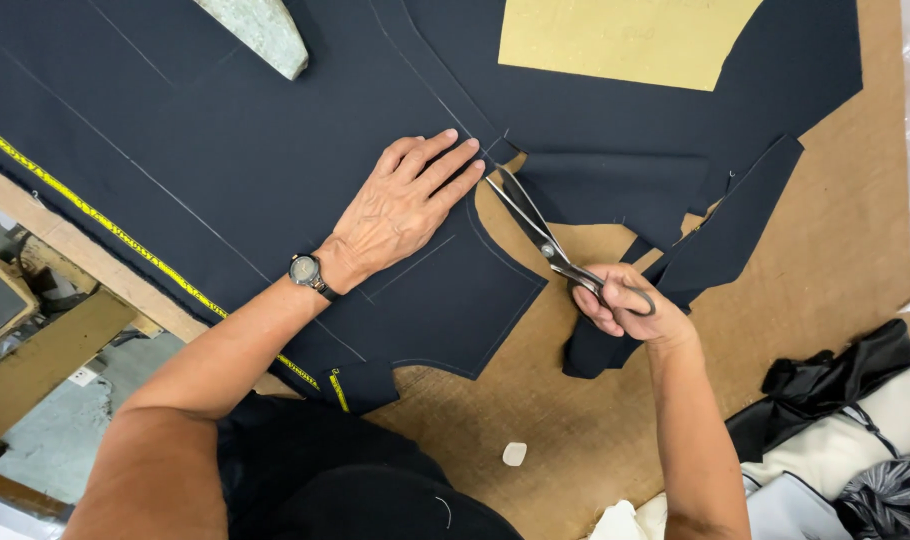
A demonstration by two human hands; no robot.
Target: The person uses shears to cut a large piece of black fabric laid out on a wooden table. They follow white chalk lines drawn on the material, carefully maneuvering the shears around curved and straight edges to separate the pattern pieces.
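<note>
Dark navy cloth with thin chalk lines lies spread over a brown fibre-board table. My left hand, a watch on its wrist, presses flat on the cloth with fingers together, right beside the cut edge. My right hand grips the handles of metal scissors; the blades point up-left, their tips at the cloth edge near my left fingertips. Cut-off dark cloth pieces lie to the right of the blades and under my right hand.
A yellow paper pattern rests on the cloth at the top. A grey stone-like weight sits top left. A yellow tape measure runs along the cloth's left edge. White tailor's chalk lies near me. Folded fabrics pile at bottom right.
</note>
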